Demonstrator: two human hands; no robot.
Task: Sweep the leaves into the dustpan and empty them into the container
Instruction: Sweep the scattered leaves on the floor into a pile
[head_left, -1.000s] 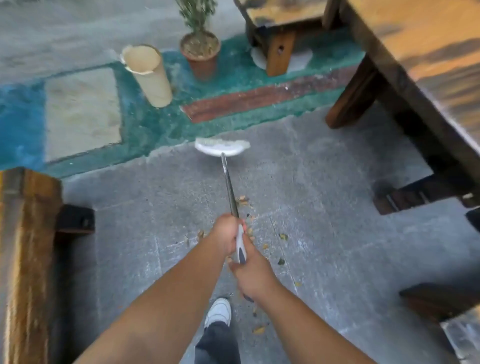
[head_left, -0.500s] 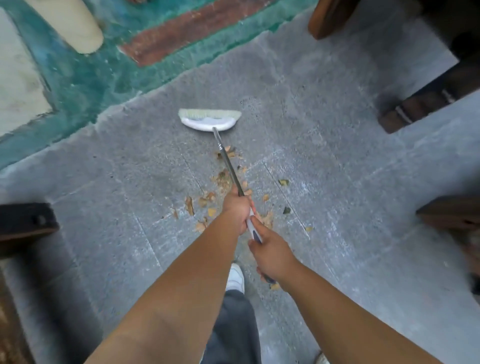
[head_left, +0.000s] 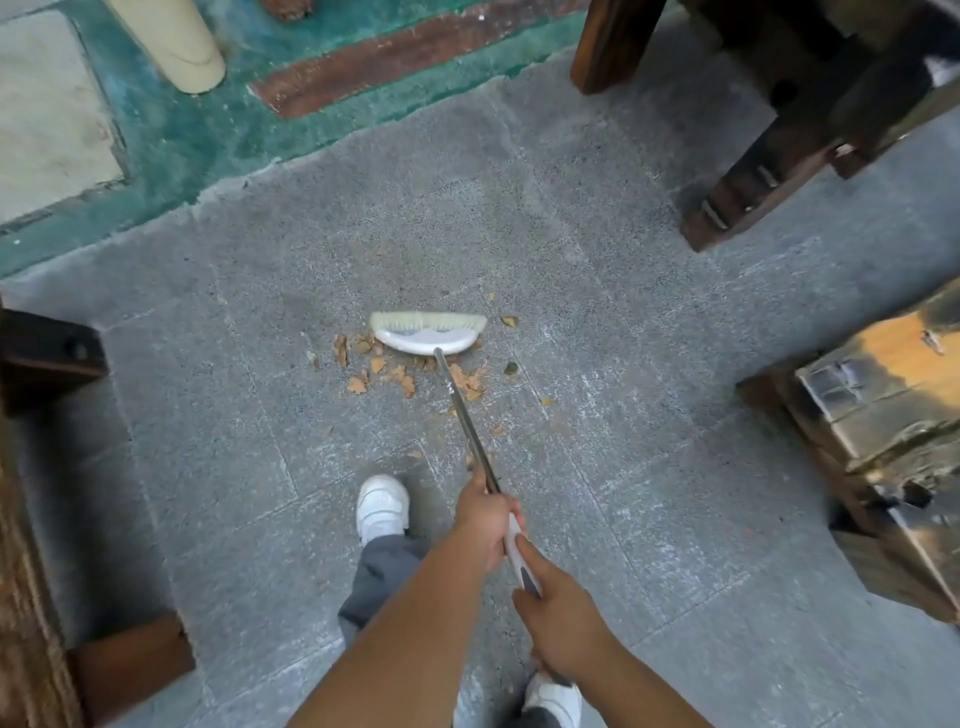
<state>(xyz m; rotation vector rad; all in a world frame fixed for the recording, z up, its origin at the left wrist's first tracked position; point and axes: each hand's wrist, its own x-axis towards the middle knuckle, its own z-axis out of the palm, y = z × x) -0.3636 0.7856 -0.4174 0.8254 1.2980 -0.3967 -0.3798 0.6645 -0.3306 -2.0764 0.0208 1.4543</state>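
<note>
Both hands are gripping the broom (head_left: 470, 426) handle, the left hand (head_left: 485, 522) wrapped around the metal shaft and the right hand (head_left: 558, 618) closed on the grey grip just behind it. The broom head is resting on the grey floor (head_left: 649, 415) (bristles facing away), with the leaves (head_left: 400, 374) lying scattered just beside and behind it.

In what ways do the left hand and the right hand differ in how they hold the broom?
The left hand grips the bare metal shaft further down, nearer the broom head; the right hand grips the white and grey grip at the handle's upper end, closer to the body. The left hand shows its back and knuckles; the right hand shows its thumb lying along the grip. Both are closed around the same broom, one behind the other.
</note>
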